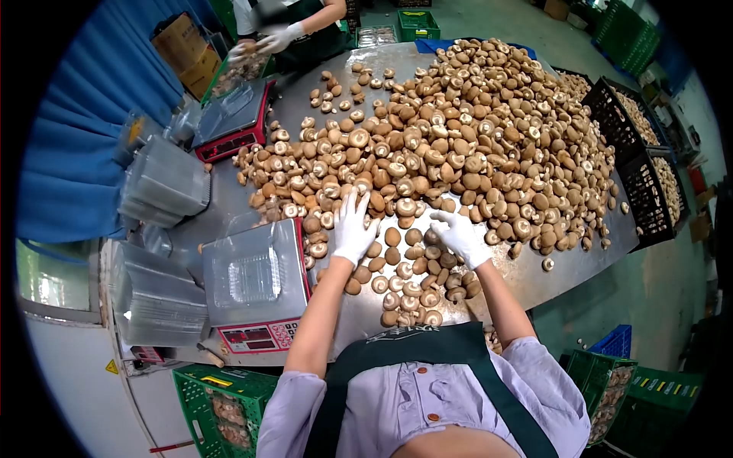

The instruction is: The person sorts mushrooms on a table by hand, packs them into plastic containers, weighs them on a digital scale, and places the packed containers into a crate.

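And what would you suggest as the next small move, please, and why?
I'd probably have the left hand lift one of the loose mushrooms between the hands into the clear tray on the nearer scale. That tray shows no mushrooms inside, and the left hand lies closer to it than the right hand.

My left hand [356, 230] lies with fingers spread at the near edge of the mushrooms [496, 145], and my right hand [461, 238] is just beside it, above looser ones. Left of me, a clear tray [246, 269] rests on the scale [259, 337]
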Demonstrator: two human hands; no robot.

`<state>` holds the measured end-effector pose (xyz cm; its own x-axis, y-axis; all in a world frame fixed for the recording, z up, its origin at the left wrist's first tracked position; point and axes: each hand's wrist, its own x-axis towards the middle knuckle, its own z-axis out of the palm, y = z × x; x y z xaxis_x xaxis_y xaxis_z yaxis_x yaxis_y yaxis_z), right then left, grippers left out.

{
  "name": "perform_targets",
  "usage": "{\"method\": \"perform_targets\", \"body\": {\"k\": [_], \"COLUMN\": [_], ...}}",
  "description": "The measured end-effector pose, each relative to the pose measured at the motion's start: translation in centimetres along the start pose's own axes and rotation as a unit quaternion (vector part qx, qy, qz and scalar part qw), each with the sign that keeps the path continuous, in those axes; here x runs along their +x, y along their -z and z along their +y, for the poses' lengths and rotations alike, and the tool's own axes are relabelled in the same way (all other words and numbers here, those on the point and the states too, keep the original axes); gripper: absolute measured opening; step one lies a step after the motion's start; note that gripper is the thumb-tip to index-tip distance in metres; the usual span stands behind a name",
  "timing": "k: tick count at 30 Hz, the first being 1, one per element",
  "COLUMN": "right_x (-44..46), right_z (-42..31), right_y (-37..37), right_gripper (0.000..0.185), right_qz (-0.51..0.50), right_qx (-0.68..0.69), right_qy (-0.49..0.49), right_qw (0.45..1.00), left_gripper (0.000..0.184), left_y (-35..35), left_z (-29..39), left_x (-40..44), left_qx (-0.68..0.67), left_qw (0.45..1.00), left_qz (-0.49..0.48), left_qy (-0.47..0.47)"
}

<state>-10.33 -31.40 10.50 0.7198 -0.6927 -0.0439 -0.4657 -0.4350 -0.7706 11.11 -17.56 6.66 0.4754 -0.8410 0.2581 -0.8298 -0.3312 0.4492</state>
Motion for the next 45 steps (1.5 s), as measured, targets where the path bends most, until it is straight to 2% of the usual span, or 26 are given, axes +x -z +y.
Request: {"method": "perform_targets", "body": {"k": [3,6,7,9,11,13,15,17,18,19,21,22,23,26,27,28,29,30,33,35,38,39,41,42,43,45], "right_x": [3.1,4.9,4.7,4.9,4.2,2.9,1.1,-0.9,-1.6,-2.6,-3.7,-3.5,-3.8,-3.9,-3.5,-2.9,-2.1,-1.3,1.5,3.5,7.0,8.3,9.0,9.6,9.4,9.2], "right_z": [0.0,0.6,-0.3,0.1,0.1,0.7,0.2,-0.4,-0.9,-0.4,0.9,3.9,4.1,5.2,6.3,6.6,6.2,5.8,3.8,2.2,-1.0,0.5,0.9,1.2,0.7,0.4], "right_y": [-2.0,-6.4,-6.9,-8.4,-8.2,-8.2,-7.1,-5.8,-4.3,-3.9,-2.7,-2.9,-2.3,-0.7,-0.8,-0.8,-0.4,0.4,-0.3,-0.2,-0.1,-1.7,-3.2,-4.6,-5.2,-5.0], "right_gripper": [0.04,0.057,0.054,0.049,0.031,0.025,0.028,0.036,0.041,0.044,0.052,0.057,0.055,0.042,0.035,0.033,0.032,0.031,0.027,0.032,0.043,0.049,0.053,0.053,0.049,0.036], "right_qz": [-0.032,0.004,0.036,0.066,0.053,0.047,-0.076,-0.087,-0.148,-0.114,-0.139,-0.149,-0.156,-0.147,-0.097,-0.075,-0.052,-0.081,-0.008,0.039,0.054,0.108,0.069,0.049,0.059,0.061], "right_qx": [-0.041,-0.18,-0.243,-0.256,-0.189,-0.157,-0.002,0.109,0.111,0.188,0.386,0.43,0.544,0.655,0.643,0.563,0.475,0.418,0.249,0.132,-0.06,-0.136,-0.181,-0.259,-0.272,-0.287], "right_qy": [0.018,0.094,0.123,0.162,0.198,0.233,0.103,0.007,-0.064,-0.03,-0.096,-0.071,-0.085,-0.123,-0.154,-0.153,-0.151,-0.202,-0.129,-0.05,-0.063,0.035,0.105,0.091,0.086,0.097], "right_qw": [0.998,0.979,0.961,0.951,0.96,0.959,0.992,0.99,0.981,0.975,0.907,0.888,0.82,0.731,0.743,0.809,0.865,0.882,0.96,0.989,0.995,0.984,0.975,0.96,0.957,0.951], "left_gripper": [0.069,0.062,0.06,0.053,0.052,0.052,0.052,0.054,0.054,0.054,0.056,0.056,0.055,0.054,0.05,0.043,0.04,0.039,0.037,0.041,0.053,0.054,0.052,0.05,0.043,0.033], "left_y": [-1.1,-1.2,-1.1,-0.6,-0.6,0.1,0.4,0.8,0.9,1.0,1.3,1.6,1.8,2.0,1.7,2.6,2.9,2.9,2.9,2.3,0.0,-1.2,-3.7,-4.5,-4.7,-4.5], "left_z": [-0.1,0.3,0.3,0.2,-0.8,-0.1,0.6,1.1,1.0,1.0,0.7,0.5,0.2,-0.9,-1.5,-1.3,-1.3,-1.4,-0.8,0.0,0.7,0.6,0.5,0.3,0.6,0.5], "left_x": [2.6,2.4,2.1,0.7,-1.8,-4.6,-7.2,-9.5,-10.5,-11.3,-12.6,-13.1,-13.4,-13.3,-12.9,-11.7,-10.8,-9.8,-6.2,-4.0,-1.0,-0.2,0.3,0.3,0.2,0.0], "left_qx": [0.104,0.123,0.118,0.071,0.043,0.033,0.041,0.021,0.001,-0.019,-0.016,-0.015,-0.014,-0.096,-0.147,-0.083,-0.123,-0.156,-0.161,-0.048,-0.022,-0.023,0.056,0.086,0.109,0.092], "left_qw": [0.992,0.991,0.991,0.991,0.994,0.993,0.994,0.994,0.995,0.995,0.996,0.997,0.997,0.989,0.978,0.988,0.984,0.979,0.98,0.996,0.995,0.993,0.991,0.985,0.987,0.98], "left_qz": [-0.066,-0.047,-0.034,-0.042,0.019,0.023,0.059,0.09,0.086,0.08,0.07,0.062,0.054,0.062,0.072,0.105,0.101,0.096,0.086,0.01,-0.074,-0.104,-0.118,-0.146,-0.109,-0.174], "left_qy": [-0.011,0.029,0.045,0.102,0.097,0.11,0.08,0.061,0.06,0.059,0.05,0.05,0.049,0.095,0.128,0.079,0.086,0.086,0.084,0.07,0.067,0.055,0.004,-0.017,-0.034,-0.035]}}
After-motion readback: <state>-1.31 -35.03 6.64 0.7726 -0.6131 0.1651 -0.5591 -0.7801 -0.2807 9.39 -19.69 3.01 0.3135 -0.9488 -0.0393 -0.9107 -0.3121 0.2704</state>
